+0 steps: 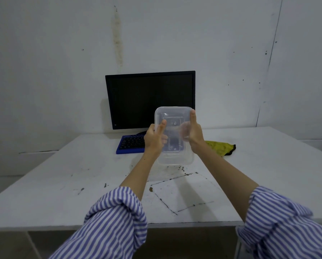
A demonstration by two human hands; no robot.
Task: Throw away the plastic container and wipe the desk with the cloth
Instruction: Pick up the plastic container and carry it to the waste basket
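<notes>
Both the left hand and right hand gripped the plastic container above the desk's middle, not yet binned; the cloth lay untouched toward the far right edge; stains remained.

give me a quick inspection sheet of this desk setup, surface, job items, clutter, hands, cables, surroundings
surface: white desk with dark specks, smears and a thin dark rectangular outline near the front edge
job's things: clear rectangular plastic container held up above the desk, tilted toward the camera; crumpled yellow cloth with a dark edge lying on the desk to the right
clutter: blue-framed keyboard with black keys in front of a black, dark-screened monitor
grippers: left hand and right hand each have a grip on one side of the container, thumbs on the near face
cables: nothing seen
surroundings: white wall with a brownish vertical stain and small dark spots
</notes>
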